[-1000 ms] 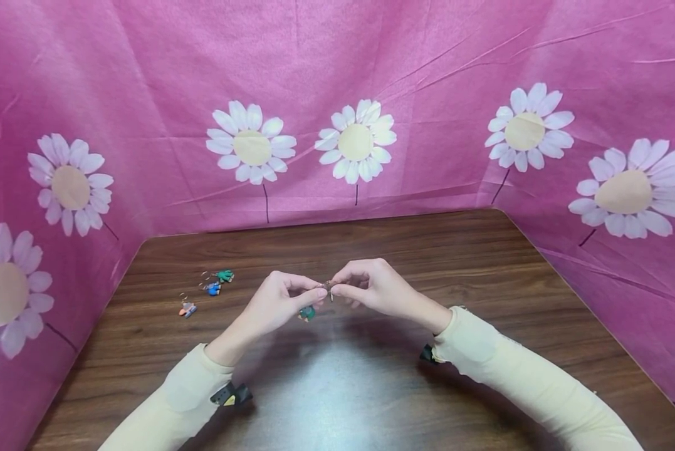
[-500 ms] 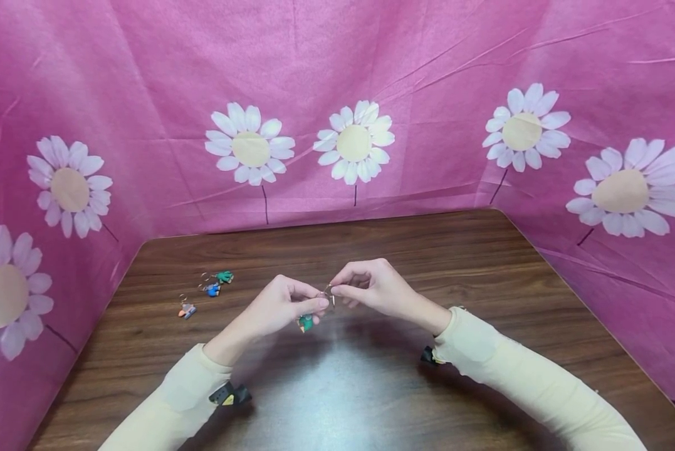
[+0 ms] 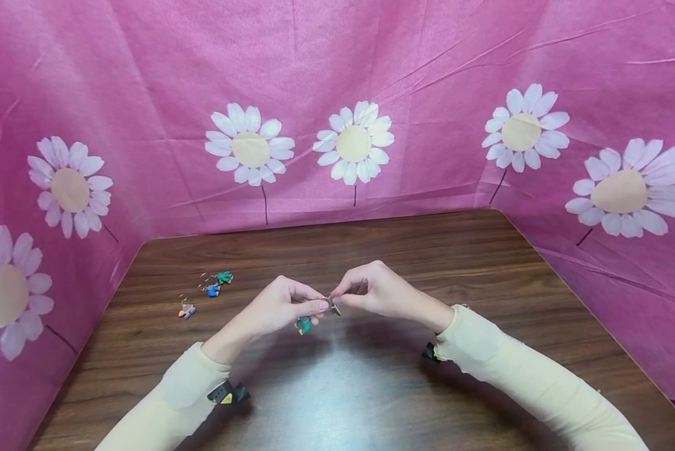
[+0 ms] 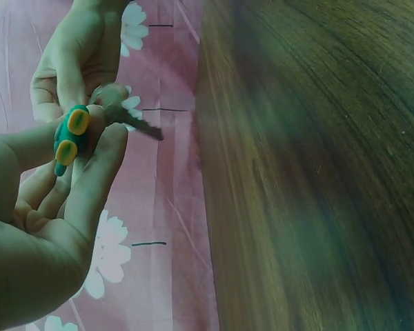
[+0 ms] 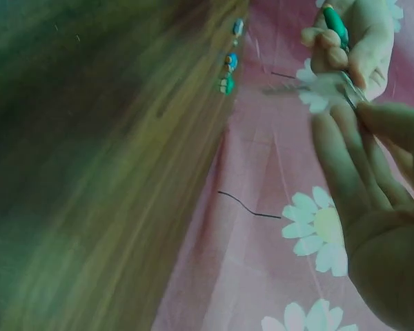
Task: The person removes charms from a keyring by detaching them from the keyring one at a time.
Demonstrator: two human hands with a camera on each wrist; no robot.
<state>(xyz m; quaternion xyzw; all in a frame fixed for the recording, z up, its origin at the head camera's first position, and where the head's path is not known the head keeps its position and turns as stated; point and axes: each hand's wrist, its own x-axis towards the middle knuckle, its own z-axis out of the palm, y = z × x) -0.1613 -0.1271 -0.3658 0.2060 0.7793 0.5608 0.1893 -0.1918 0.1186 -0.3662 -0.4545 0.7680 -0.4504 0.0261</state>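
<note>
Above the middle of the table, my left hand point(image 3: 275, 304) pinches the metal ring of a keychain between thumb and index finger. From it hangs a small green figure point(image 3: 303, 325), whose orange feet show in the left wrist view. Facing it, my right hand point(image 3: 379, 291) pinches the same ring point(image 5: 352, 89) from the other side with thumb and fingertips. A metal key point(image 3: 335, 308) dangles between both hands; it is blurred in the right wrist view, its blade pointing away from the fingers. Fingertips hide part of the ring.
Three more keychains lie at the left of the wooden table point(image 3: 484, 269): a green one point(image 3: 224, 277), a blue one point(image 3: 213, 290) and a grey-and-orange one point(image 3: 187, 310). A pink cloth point(image 3: 427, 75) with printed daisies encloses the table's back and sides.
The key has swung from hanging upright to slanting down to the right. The green figure sits slightly lower and further left. My right fingertips have dropped slightly; both hands stay close together.
</note>
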